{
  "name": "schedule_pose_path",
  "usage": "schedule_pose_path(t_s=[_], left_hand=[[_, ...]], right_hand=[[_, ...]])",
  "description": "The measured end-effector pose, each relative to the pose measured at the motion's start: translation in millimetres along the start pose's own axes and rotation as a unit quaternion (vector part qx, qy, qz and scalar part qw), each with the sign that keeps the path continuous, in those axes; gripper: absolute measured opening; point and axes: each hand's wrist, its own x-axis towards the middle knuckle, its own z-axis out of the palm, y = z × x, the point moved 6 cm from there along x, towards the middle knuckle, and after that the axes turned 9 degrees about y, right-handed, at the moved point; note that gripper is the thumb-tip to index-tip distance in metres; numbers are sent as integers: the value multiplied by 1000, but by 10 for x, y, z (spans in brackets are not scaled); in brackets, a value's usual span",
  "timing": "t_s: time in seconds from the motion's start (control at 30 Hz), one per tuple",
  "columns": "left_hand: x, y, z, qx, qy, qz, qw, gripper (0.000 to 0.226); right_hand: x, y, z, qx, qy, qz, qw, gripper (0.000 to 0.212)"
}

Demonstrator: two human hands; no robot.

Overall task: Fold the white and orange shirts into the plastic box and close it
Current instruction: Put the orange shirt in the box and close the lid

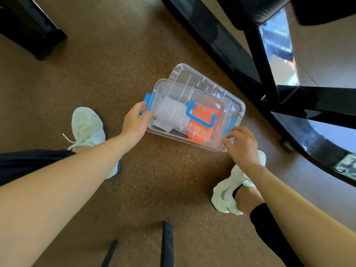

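A clear plastic box (pixel 235 105) sits on the brown floor with its clear lid (pixel 185 79) on top and a blue carry handle (pixel 201 116) in the lid's middle. Through the plastic I see a folded white shirt (pixel 171 114) on the left and a folded orange shirt (pixel 204 122) on the right. My left hand (pixel 135 122) grips the blue latch (pixel 148 102) on the box's left end. My right hand (pixel 242 144) rests with spread fingers on the box's near right corner, at the right blue latch (pixel 231 125).
My two white sneakers (pixel 87 126) (pixel 234 187) stand on the floor on either side, near the box. A black table frame (pixel 256 60) with glossy panels runs close behind and right of the box. A dark furniture base (pixel 32 29) stands at the far left.
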Motion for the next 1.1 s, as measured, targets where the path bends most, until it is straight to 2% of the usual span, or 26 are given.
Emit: schedule_pose_path(t_s=[0.07,0.2,0.3,0.37,0.43,0.53,0.67,0.87,0.97,1.03,1.1], left_hand=[[43,20,56,-17,1,-27,999,47],[30,25,128,36,-13,-10,999,59],[43,5,97,77,16,-5,997,57],[34,17,90,72,17,-4,997,53],[14,37,84,66,13,2,998,53],[-37,-5,66,52,6,-4,999,54],[-85,-134,58,27,6,-32,999,57],[-130,-154,102,53,12,26,998,61],[-155,-146,108,56,24,45,997,51],[-189,-146,94,48,32,52,997,44],[-203,-161,63,24,34,43,998,51]], right_hand=[[19,-4,32,6,-12,29,999,20],[30,-36,101,14,-44,55,997,41],[46,-91,86,26,-26,89,995,67],[19,-22,101,53,-14,183,982,85],[-47,52,147,85,-23,292,952,96],[-84,59,212,136,-48,330,933,79],[-68,58,212,166,-40,368,914,83],[-96,-125,119,111,40,323,939,37],[-118,-235,70,105,79,301,944,29],[-139,-245,74,107,70,294,947,25],[-146,-201,82,106,62,304,945,17]])
